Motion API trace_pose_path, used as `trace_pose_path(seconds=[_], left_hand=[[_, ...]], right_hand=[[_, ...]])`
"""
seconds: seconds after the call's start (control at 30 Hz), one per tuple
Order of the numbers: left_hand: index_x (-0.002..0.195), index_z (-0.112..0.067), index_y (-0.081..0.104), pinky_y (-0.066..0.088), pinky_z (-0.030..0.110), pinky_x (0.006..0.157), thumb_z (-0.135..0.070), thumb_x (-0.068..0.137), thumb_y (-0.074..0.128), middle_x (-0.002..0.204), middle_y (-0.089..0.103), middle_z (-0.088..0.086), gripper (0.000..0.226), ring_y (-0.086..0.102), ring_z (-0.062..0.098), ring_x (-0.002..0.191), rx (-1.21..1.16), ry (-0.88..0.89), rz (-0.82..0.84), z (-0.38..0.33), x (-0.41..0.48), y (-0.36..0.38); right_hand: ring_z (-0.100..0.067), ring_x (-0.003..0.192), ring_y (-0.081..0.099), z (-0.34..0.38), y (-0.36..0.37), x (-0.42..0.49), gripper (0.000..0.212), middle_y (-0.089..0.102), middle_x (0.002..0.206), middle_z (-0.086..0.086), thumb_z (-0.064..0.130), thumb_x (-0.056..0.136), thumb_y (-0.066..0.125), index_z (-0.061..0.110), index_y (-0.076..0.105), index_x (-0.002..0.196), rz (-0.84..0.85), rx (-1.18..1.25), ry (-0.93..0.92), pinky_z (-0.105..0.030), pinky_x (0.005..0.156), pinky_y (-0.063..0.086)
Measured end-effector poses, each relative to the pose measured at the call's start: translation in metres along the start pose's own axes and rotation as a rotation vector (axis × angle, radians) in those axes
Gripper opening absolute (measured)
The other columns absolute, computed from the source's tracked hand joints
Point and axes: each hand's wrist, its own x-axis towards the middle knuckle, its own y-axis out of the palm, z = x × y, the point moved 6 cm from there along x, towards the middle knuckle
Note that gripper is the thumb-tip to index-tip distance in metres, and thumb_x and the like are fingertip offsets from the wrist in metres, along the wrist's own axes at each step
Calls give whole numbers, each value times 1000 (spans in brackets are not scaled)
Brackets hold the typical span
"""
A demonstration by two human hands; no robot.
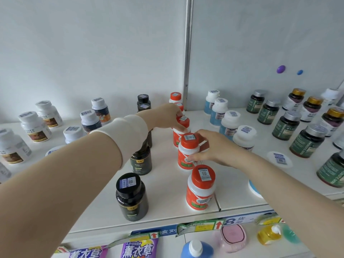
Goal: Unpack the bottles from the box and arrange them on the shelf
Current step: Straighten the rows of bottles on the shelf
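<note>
A row of red-capped white bottles runs front to back on the white shelf. My left hand reaches over and grips one red-capped bottle in the middle of that row, fingers curled round its cap. My right hand holds the bottle just in front of it, thumb low on the label and fingers behind the neck. Another red-capped bottle stands free near the shelf's front edge. No box is in view.
Dark bottles stand in a row left of the red ones. White bottles fill the left side, blue-labelled and green-labelled ones the right. A metal post divides the back wall. Packets and a blue bottle sit on the shelf below.
</note>
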Motion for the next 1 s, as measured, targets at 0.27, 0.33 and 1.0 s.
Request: trace_pose_path(seconds=[0.27,0.33,1.0], left_hand=[[138,-10,46,39,30,102,-37,84,65,134,55,6,63,55,24,120,4,-13,32,-1,0,1],[138,-11,43,39,31,103,-37,84,64,136,53,6,63,53,24,120,-2,-28,45,0,0,3],[129,-23,50,40,40,104,-33,83,67,129,55,-4,49,53,20,117,239,-334,-58,110,-154,-98]], right_hand=[[-8,100,48,-4,2,1,64,52,134,1,30,76,73,21,42,132,5,-9,1,-25,87,40],[-10,101,50,-4,1,0,64,53,133,1,32,76,73,21,42,131,22,-15,5,-26,88,42],[-16,119,51,158,5,8,60,52,135,2,40,83,65,18,43,135,-3,-410,-313,-24,90,39]])
